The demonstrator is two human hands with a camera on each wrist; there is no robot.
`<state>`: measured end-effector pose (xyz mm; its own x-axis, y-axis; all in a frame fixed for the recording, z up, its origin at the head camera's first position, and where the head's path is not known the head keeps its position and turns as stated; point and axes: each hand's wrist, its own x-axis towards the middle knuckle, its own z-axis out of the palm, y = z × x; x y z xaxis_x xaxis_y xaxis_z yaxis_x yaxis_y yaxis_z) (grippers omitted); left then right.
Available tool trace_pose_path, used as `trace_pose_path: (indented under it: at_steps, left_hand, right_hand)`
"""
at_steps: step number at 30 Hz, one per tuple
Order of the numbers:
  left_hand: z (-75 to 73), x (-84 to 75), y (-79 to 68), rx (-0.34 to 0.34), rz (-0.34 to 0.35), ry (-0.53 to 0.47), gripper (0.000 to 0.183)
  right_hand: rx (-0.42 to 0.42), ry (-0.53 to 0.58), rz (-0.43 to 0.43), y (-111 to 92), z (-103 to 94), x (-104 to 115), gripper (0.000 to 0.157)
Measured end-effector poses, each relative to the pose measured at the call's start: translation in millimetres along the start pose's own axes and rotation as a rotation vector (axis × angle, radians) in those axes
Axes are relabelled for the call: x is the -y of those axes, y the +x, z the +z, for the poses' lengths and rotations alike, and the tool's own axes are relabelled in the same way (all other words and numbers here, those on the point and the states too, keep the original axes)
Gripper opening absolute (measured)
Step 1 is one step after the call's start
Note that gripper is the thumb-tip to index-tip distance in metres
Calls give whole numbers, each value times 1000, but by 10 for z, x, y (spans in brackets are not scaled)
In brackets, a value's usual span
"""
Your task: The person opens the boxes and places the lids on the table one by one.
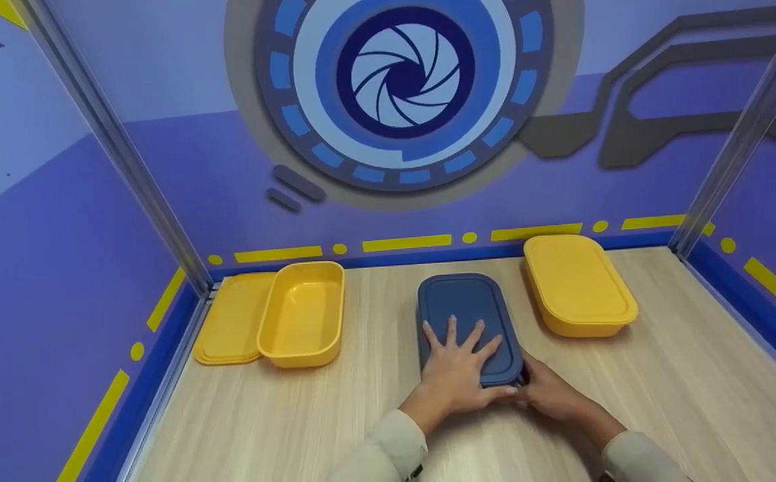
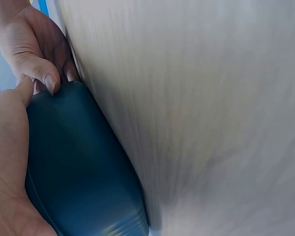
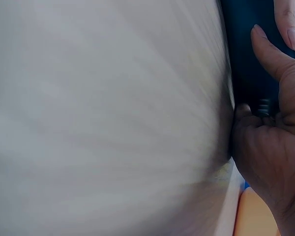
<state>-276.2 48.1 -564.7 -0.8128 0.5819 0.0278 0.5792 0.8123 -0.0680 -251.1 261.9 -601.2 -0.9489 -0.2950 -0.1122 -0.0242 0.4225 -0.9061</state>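
Observation:
A dark blue lidded food container (image 1: pixel 464 294) lies lengthwise in the middle of the table. Across its lid rests my left hand (image 1: pixel 454 371), palm down, with fingers spread and the thumb over the near edge. My right hand (image 1: pixel 552 393) grips the container's near right corner. In the right wrist view, the right thumb (image 3: pixel 273 54) lies along the dark wall while the other fingers curl in low at the corner. The left wrist view shows the container's long side (image 2: pixel 83 157) close to the table, with both hands meeting at its near end.
At the left, an uncovered yellow container (image 1: pixel 304 314) stands against a yellow lid (image 1: pixel 230 321) lying flat. A yellow container with its lid on (image 1: pixel 582 284) is at the back right. Printed panels (image 1: pixel 401 241) enclose the wooden table (image 1: pixel 280 422) behind and at both sides.

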Motion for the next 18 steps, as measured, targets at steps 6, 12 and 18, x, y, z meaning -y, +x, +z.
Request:
trace_pose_path:
  at_steps: [6,12,18]
  left_hand:
    - [-8,8,2,-7,8,0,95]
    - [2,1,1,1,-6,-15,96]
    - [-5,-7,1,3,-2,-27,96]
  right_hand:
    - [4,18,7,-1,-3,2,111]
    - [-5,-8,8,-1,1,12,111]
    - [1,-12,14,1,-2,2,111]
